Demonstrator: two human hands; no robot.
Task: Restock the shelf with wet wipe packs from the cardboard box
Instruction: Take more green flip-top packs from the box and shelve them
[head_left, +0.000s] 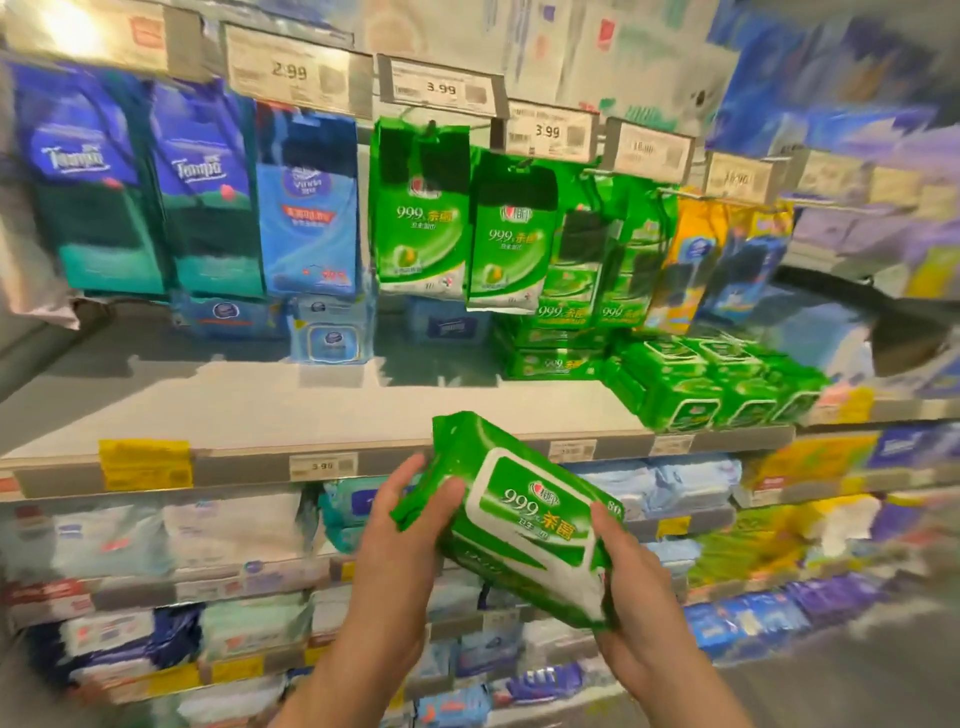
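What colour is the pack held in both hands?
Green, with a white lid panel; head view.

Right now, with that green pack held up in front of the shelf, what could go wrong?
The green pack is tilted and gripped only at its ends by the left hand and right hand, so it might slip. Pushed in carelessly, it could knock the stacked green packs at the shelf edge, or brush the hanging packs.

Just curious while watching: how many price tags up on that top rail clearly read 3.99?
2. One 3.99 tag sits above the left hanging green pack; the other 3.99 tag is right of it. Further tags rightward are too blurred to read.
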